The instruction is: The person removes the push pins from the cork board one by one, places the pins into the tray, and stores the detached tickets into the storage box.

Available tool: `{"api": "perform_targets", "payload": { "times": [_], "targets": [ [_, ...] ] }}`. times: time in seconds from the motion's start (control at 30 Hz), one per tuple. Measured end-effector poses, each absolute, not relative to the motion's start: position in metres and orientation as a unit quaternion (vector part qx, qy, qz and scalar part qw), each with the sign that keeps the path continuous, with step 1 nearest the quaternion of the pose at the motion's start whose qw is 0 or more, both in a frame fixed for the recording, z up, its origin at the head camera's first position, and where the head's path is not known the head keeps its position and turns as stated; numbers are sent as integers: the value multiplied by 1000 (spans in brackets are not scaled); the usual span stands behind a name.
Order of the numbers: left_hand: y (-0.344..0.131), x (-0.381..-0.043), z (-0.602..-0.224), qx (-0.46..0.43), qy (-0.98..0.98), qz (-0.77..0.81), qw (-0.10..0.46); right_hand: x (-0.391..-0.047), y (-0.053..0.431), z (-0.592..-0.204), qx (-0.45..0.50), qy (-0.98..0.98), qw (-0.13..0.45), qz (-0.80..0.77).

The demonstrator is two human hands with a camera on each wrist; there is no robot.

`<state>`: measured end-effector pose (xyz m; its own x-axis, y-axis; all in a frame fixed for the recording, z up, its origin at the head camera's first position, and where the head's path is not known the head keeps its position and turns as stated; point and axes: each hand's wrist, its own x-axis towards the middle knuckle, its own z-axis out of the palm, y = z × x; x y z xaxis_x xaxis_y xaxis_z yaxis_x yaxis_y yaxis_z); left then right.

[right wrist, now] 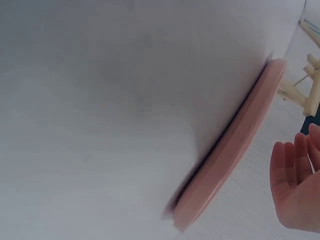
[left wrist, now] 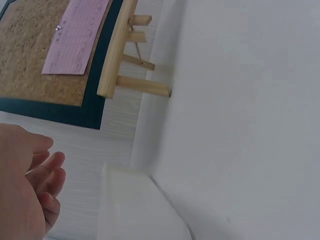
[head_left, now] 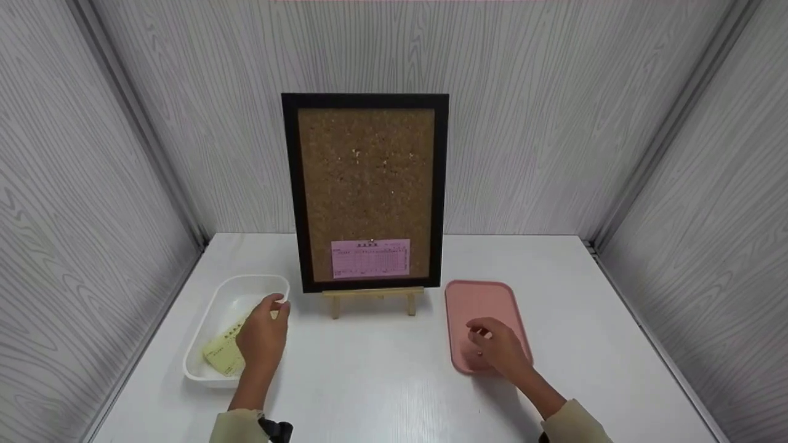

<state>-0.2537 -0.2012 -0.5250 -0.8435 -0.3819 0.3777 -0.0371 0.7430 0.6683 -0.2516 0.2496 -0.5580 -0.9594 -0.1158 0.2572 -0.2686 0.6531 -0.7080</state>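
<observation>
My left hand point(head_left: 263, 338) hovers over the right side of a white plastic basin point(head_left: 196, 344), fingers loosely bent and nothing between them. In the basin lie yellow printed slips point(head_left: 225, 355), partly covered by that hand. Over the pink tray point(head_left: 480, 298) is my right hand point(head_left: 500, 349), its fingers relaxed in the right wrist view. A tiny shiny thing point(head_left: 480, 354) shows just below those fingers, too small to make out. Between the hands stands a black-framed corkboard point(head_left: 369, 197), with a pink printed slip point(head_left: 370, 261) pinned near its bottom edge.
A small wooden easel point(head_left: 373, 292) carries the corkboard on the white table point(head_left: 375, 375). Grey wood-grain panels point(head_left: 529, 123) close off the back and both sides. Small pale marks dot the cork above the slip.
</observation>
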Motion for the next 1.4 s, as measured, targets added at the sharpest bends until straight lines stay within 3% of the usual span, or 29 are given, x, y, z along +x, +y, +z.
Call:
{"api": "perform_targets", "payload": {
  "times": [0.2,0.63,0.93,1.4],
  "targets": [
    [-176,-273,-523,80,-899,-350,251,-255,234,-552,103,-894,86,427],
    [-148,-310,-507,70,-882,-432,175,-268,187,-537,111,-878,33,463],
    [-150,-327,-499,67,-874,-455,156,-289,150,-520,206,-896,103,379],
    [-139,-332,-494,64,-850,-507,127,-310,120,-496,181,-899,98,388]
  ]
}}
